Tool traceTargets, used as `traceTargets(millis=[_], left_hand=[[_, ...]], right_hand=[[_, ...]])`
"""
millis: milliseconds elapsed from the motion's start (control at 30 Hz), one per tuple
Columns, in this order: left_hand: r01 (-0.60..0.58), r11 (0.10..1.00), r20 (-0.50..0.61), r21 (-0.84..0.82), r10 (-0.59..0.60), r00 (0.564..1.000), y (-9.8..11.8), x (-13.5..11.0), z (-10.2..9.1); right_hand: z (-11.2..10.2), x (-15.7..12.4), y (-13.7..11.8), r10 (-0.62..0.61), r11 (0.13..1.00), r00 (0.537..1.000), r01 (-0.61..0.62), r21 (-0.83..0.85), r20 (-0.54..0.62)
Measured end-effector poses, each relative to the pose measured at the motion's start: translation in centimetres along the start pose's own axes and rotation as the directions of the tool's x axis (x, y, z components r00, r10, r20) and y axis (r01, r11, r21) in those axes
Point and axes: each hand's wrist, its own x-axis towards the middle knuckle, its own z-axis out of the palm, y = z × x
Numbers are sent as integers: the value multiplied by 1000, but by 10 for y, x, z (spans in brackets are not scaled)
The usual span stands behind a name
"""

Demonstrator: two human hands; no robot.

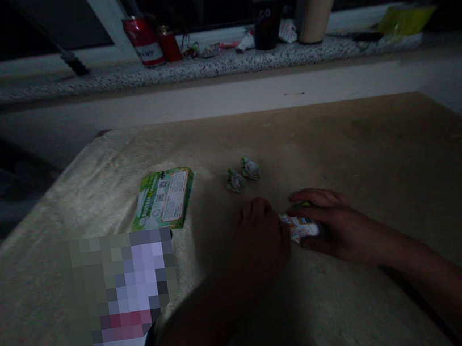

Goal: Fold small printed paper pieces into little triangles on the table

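Observation:
Both my hands meet over a small printed paper piece point(303, 227) lying on the tan table point(360, 143). My left hand point(259, 237) is curled, its fingertips pinching the paper's left end. On the paper's right end rests my right hand point(333, 224), fingers bent around it. Two small folded paper figures point(242, 175) sit side by side just beyond my hands. A green printed leaflet point(163, 199) lies flat to the left.
A blurred-out flat object point(124, 302) lies at the near left. On the stone windowsill point(114, 77) at the back stand a red can point(143, 39), a red lighter point(170, 44), a dark shaker bottle point(268, 7), a cardboard tube point(321, 0) and small clutter.

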Motion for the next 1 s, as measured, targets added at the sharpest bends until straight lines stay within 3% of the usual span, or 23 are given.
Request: traceTargets(millis=[633, 833, 1000], left_hand=[[5, 1000, 45, -21, -4, 999, 0, 3, -5], [4, 1000, 58, -5, -3, 998, -1, 1, -5], [-20, 1000, 36, -5, 20, 999, -3, -1, -3]], right_hand=[[-5, -1, 5, -25, 998, 999, 22, 67, 42], [-7, 2, 6, -23, 958, 1000, 27, 285, -18], [-1, 3, 3, 108, 912, 989, -59, 407, -101]])
